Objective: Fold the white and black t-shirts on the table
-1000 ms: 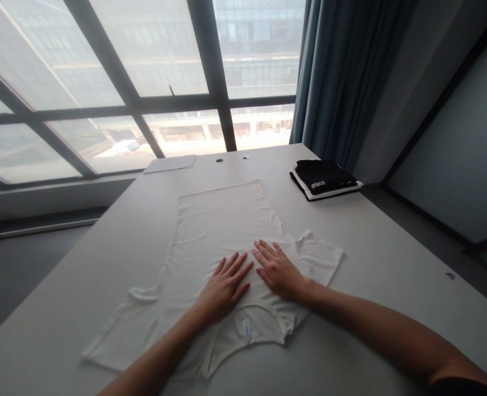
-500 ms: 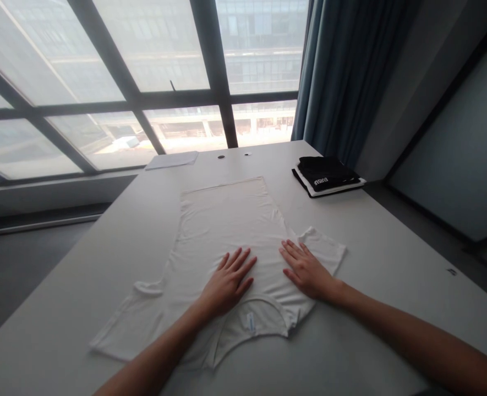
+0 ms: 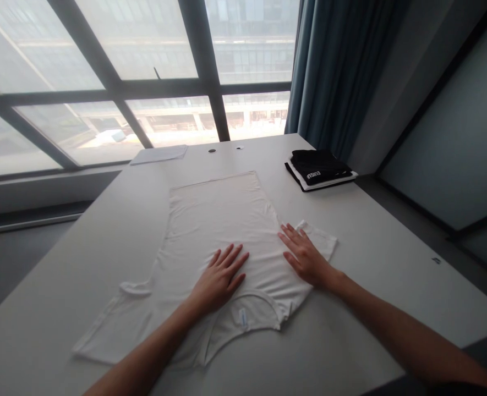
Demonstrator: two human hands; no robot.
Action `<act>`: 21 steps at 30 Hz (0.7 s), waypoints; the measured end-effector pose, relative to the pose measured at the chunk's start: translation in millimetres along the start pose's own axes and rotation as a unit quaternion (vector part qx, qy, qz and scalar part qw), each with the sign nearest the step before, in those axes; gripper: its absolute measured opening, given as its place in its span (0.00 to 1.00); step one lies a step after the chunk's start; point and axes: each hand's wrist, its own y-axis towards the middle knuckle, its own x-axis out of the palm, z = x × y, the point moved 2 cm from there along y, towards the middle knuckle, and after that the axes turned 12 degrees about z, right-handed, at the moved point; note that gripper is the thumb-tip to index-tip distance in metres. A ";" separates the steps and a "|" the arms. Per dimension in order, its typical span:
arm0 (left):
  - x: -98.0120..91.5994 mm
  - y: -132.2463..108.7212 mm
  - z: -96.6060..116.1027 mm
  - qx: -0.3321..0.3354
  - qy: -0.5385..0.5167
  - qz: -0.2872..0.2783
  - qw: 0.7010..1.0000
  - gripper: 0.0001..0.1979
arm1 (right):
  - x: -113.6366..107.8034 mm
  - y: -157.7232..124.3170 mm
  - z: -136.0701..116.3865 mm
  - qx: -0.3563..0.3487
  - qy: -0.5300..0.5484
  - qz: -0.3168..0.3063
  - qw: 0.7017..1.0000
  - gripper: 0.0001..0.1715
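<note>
A white T-shirt [image 3: 216, 212] lies spread on a white table [image 3: 392, 264], its neckline with a small label towards me and its hem towards the window. Flat on the cloth just above the neckline rests my left hand [image 3: 219, 279], open with fingers spread. My right hand [image 3: 306, 258] lies open on the shirt near the right sleeve [image 3: 321, 242], fingers stretched out. Small wrinkles run across the fabric around both hands. My left forearm hides part of the shirt beside the left sleeve [image 3: 113, 324].
At the back right of the table sits a stack of folded black and white clothes [image 3: 321, 166]. Some white paper [image 3: 158, 154] lies at the far left edge, near a round cable hole [image 3: 212, 150]. Beyond stand a window and a blue curtain [image 3: 334, 71].
The view has shifted slightly, so everything sits a little further left and higher. Over the shirt, my right hand has edged slightly away from me, while my left hand stays nearly in place.
</note>
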 end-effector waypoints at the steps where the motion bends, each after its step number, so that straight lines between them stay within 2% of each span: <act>1: 0.0 0.1 0.0 0.000 -0.001 0.001 1.000 0.27 | 3.0 -1.1 -4.7 -0.026 0.006 -0.028 0.999 0.34; 4: -0.3 0.7 0.3 -0.002 0.000 0.000 1.000 0.27 | 9.7 -3.5 -11.5 -0.054 0.003 -0.085 0.995 0.35; 10: -2.2 1.8 3.0 -0.002 -0.001 -0.007 1.000 0.27 | 3.6 -2.8 -26.2 -0.060 0.020 -0.065 0.996 0.36; 16: -4.3 2.0 4.7 0.003 0.009 -0.011 1.000 0.28 | 5.4 -13.3 -52.5 -0.149 0.092 -0.178 0.968 0.44; 21: -4.9 2.0 5.3 0.003 0.007 -0.013 1.000 0.28 | -0.4 -13.5 -54.4 -0.170 0.124 -0.190 0.959 0.53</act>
